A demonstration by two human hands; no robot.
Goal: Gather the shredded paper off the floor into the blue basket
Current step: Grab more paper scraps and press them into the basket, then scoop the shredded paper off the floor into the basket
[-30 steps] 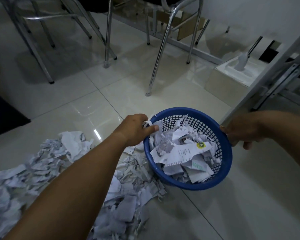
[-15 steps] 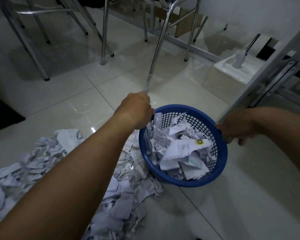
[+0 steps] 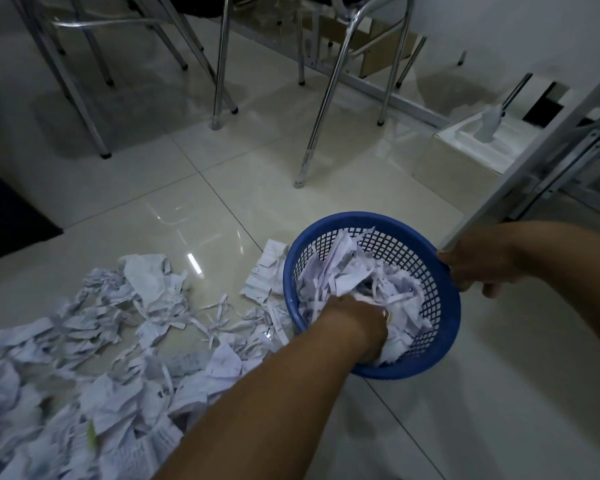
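My left grip [image 3: 357, 329] is sunk into the paper scraps [image 3: 343, 282] filling the blue basket [image 3: 445, 334], fingers buried (can't tell if clenched or slack). My right grip [image 3: 475, 268] curls around the basket's right rim. The rest of the shredded paper [image 3: 118, 341] lies on the tiled floor [image 3: 482, 410], just left of the basket. Half a second ago the left grip was above the rim.
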